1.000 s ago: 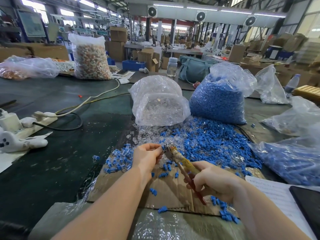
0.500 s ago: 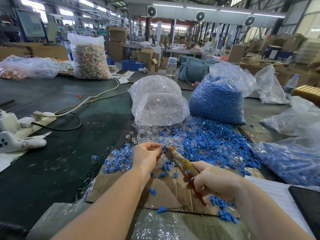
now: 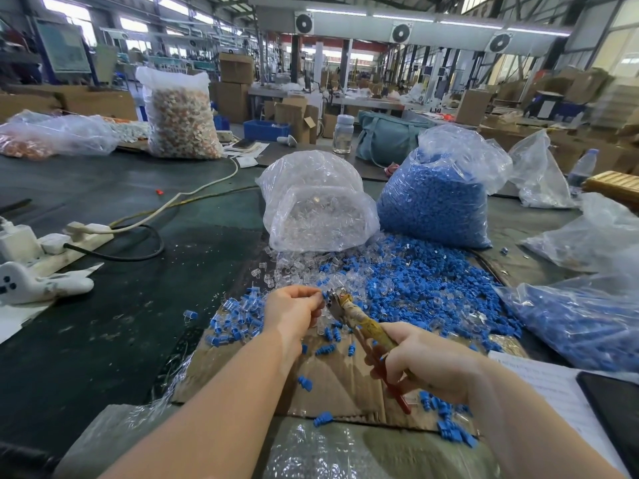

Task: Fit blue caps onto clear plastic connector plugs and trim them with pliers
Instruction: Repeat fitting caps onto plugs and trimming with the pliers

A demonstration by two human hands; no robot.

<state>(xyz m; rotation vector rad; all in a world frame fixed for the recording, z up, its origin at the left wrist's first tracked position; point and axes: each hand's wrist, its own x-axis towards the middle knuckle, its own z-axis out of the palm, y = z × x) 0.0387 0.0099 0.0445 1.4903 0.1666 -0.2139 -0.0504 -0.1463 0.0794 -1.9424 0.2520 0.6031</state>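
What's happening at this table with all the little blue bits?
A person is assembling small plugs. The left hand pinches a capped plug up to the nose of the pliers, whose handles the right hand grips. Finished pieces lie left of the hands on cardboard; loose blue caps and bagged clear plugs sit behind.

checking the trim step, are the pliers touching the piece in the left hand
Cannot tell. In the head view the pliers tip meets the small blue piece pinched by the left hand, but no contact or gap shows plainly.

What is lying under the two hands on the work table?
A brown cardboard sheet with scattered blue caps. What lies below the cardboard is covered.
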